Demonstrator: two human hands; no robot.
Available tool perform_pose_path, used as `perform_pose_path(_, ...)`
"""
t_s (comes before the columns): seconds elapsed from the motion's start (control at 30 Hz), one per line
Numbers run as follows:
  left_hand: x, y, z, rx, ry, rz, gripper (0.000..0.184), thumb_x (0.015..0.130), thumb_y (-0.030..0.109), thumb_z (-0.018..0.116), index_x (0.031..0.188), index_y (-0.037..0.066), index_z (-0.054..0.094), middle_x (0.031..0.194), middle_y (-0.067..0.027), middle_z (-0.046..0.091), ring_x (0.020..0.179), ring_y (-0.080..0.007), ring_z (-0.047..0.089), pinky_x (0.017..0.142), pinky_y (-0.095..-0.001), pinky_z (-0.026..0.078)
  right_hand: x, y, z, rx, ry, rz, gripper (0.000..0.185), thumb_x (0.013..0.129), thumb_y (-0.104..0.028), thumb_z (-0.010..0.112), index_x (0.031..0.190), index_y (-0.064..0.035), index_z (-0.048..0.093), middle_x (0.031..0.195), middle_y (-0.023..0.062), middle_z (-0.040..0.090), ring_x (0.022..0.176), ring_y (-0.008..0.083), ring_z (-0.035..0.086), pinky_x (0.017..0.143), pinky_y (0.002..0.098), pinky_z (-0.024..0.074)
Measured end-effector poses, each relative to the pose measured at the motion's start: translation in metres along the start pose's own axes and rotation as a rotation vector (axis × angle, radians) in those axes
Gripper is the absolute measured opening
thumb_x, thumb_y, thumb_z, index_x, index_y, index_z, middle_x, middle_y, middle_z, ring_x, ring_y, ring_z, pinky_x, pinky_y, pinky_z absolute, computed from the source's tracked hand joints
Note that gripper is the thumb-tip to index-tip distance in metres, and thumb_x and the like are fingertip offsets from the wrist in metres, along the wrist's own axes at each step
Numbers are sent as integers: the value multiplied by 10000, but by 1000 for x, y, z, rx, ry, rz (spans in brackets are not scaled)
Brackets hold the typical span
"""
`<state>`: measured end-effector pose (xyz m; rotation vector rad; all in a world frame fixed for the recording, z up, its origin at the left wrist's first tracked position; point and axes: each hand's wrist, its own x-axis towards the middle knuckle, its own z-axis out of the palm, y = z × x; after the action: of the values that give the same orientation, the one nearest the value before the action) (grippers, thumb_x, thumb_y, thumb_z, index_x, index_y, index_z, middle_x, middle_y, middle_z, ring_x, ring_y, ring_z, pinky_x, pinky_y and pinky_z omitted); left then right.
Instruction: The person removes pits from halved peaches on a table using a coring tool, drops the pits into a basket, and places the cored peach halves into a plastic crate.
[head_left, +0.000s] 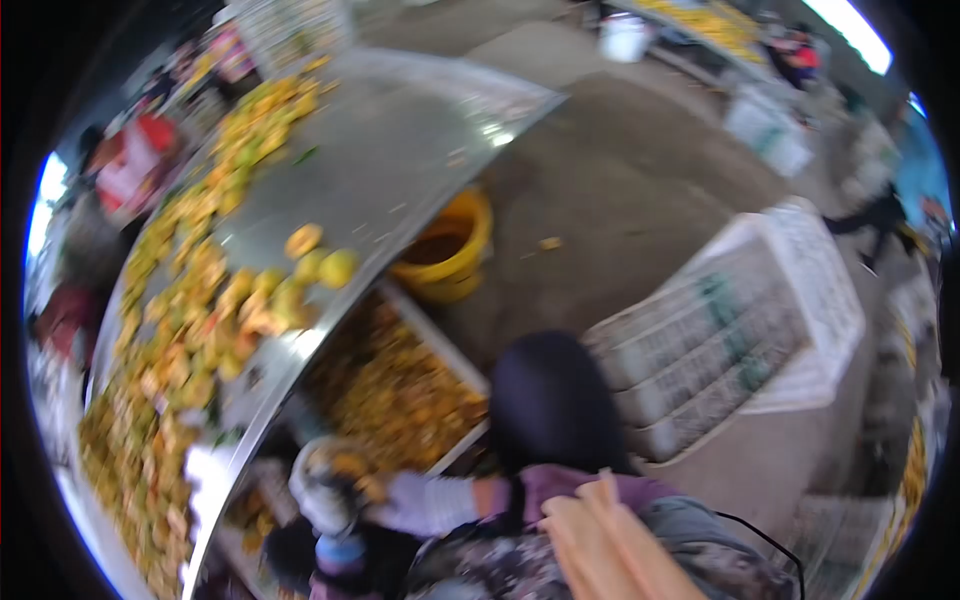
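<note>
My left hand (322, 492), in a whitish glove with a blue cuff, is closed around a yellow fruit (348, 462) beside the table edge. My right hand (415, 502), in a pale lilac glove, reaches in from the right and meets it. Its fingers look closed near a small dark shape, too blurred to name. Just beyond both hands lies a crate (462, 370) full of yellow-brown fruit scraps. Across the metal table (350, 130) spread many yellow fruits (235, 300), several of them halved.
A yellow bucket (470, 250) stands under the table edge. To the right are stacked white plastic crates (700, 350). My dark-clad knee (555, 400) sticks out between. A pale finger-like shape (610, 540) crosses my lap, unclear. People (140, 165) are along the table's far side.
</note>
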<state>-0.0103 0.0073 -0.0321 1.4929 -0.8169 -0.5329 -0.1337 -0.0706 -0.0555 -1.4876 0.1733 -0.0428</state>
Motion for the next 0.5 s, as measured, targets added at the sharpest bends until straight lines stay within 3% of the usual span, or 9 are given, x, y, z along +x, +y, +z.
perform_pose_path(0.03,1,6,6,120,68,61,742,809,676,539,983,-45,565,813,-127,645,701,-176,606,631,-284,494,-4,-12,-4,253,-44,134,257,897,-263,460,1056,-69,522,612,133,552,465,217,531,418,350,430)
perform_pose_path(0.07,5,5,4,92,44,62,598,862,567,559,949,-25,573,790,-125,637,684,-172,588,625,-282,478,-6,-16,-3,349,-58,173,267,906,-256,440,1101,-85,502,557,101,533,382,159,503,345,311,409)
perform_pose_path(0.13,5,-3,9,-15,159,51,376,883,368,554,916,-6,578,779,-120,627,663,-179,572,610,-283,455,-9,-23,-9,383,-131,60,249,916,-259,450,1099,-97,500,578,71,527,478,157,557,434,305,466)
perform_pose_path(0.23,17,-16,-3,-28,-20,-47,479,938,465,490,932,-7,571,774,-124,627,623,-176,577,560,-287,459,-15,-25,-15,421,-104,41,230,917,-263,454,1070,-99,505,576,65,527,474,152,551,429,299,459)
perform_pose_path(0.27,11,28,17,178,-107,-13,778,865,708,359,1069,-8,586,980,-121,620,776,-173,572,716,-275,476,-17,-25,-16,421,-97,41,224,917,-265,455,1061,-100,507,575,62,527,472,151,550,427,297,457)
perform_pose_path(0.3,9,39,29,73,-69,-105,599,964,524,354,1027,-22,591,866,-100,614,720,-166,555,654,-275,474,-19,-25,-19,425,-84,45,219,917,-266,457,1051,-100,508,574,60,526,471,149,548,426,296,454)
perform_pose_path(0.37,10,43,38,-286,104,-336,525,990,434,342,987,-28,591,806,-89,598,689,-152,540,629,-260,461,-21,-26,-22,430,-75,56,209,918,-269,459,1032,-102,511,573,56,526,468,146,544,423,292,450)
perform_pose_path(0.4,12,49,38,-278,136,-426,512,1001,407,322,960,-30,587,771,-82,592,674,-155,540,636,-248,459,-20,-26,-22,431,-72,64,204,918,-270,461,1023,-102,513,572,54,526,467,144,542,421,290,447)
perform_pose_path(0.5,8,25,34,136,101,157,522,976,447,397,943,-23,621,730,-62,598,612,-147,524,590,-260,434,-20,-27,-24,427,-66,80,193,919,-275,465,994,-104,517,569,48,525,462,139,536,416,284,440)
